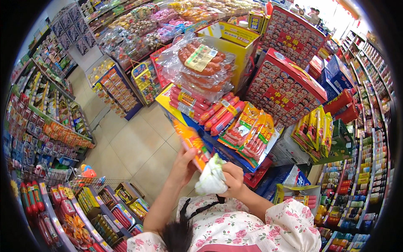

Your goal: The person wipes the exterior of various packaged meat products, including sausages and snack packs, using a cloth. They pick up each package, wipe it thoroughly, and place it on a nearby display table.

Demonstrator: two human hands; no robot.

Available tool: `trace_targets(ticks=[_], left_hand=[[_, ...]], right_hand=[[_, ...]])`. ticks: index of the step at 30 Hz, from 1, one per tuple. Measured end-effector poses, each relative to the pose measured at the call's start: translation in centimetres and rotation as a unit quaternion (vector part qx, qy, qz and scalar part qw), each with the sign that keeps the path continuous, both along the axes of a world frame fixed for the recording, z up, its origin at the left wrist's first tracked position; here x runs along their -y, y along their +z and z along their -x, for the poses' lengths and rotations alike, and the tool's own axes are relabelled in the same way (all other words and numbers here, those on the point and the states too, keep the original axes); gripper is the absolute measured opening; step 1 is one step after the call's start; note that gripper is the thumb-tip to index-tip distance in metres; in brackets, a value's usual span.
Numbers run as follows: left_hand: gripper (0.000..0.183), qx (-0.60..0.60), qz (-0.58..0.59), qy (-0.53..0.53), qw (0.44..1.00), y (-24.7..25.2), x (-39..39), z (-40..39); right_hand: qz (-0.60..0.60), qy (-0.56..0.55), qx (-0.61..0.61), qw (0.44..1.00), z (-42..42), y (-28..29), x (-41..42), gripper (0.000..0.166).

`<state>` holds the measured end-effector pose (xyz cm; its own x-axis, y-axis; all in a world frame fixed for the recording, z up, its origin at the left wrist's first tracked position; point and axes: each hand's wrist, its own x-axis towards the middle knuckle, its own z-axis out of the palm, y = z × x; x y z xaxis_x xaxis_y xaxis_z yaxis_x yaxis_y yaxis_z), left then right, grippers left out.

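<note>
An orange packet of sausages (pixel 192 141) is gripped in my left hand (pixel 183 164), tilted up and away from me. My right hand (pixel 233 179) is closed around a bunched white cloth (pixel 211 177) with a green edge. The cloth lies against the packet's near end. Just beyond my hands is a display stack with two orange-and-green packets of sausages (pixel 248 132), several thick red-wrapped sausages (pixel 223 113) and bundles of thinner pink ones (pixel 189 100). Clear bags of reddish-brown sausages (pixel 201 60) are piled behind them.
Red printed cartons (pixel 283 88) and a yellow open carton (pixel 229 41) stand behind the stack. Yellow packets (pixel 315 129) hang over its right side. Shelves of jars (pixel 362 163) line the right. A low snack shelf (pixel 104 214) is near my left; tiled floor (pixel 138 135) lies between the displays.
</note>
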<state>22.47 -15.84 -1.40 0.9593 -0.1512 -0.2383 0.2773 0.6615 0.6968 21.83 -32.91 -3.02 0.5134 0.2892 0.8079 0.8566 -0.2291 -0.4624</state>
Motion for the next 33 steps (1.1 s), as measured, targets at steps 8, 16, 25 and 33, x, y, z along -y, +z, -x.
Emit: trace_targets(ticks=[8, 16, 25, 33], left_hand=[[0.041, 0.055, -0.050, -0.149, 0.986, 0.5, 9.7, -9.3], [0.043, 0.321, -0.565, -0.146, 0.746, 0.8, 10.8, -15.6], [0.034, 0.328, -0.702, 0.234, 0.587, 2.3, -2.9, -3.7], [0.024, 0.019, -0.789, 0.464, 0.403, 4.7, -25.0, 24.3]], right_hand=[[0.048, -0.225, 0.043, 0.972, -0.5, 1.9, 4.5, 0.032], [-0.046, -0.170, -0.051, 0.983, -0.2, 1.3, 5.8, 0.031], [-0.007, -0.084, -0.199, 0.976, -0.9, -0.7, -0.2, 0.066], [0.044, -0.237, -0.050, 0.969, -5.1, 0.3, -2.4, 0.052]])
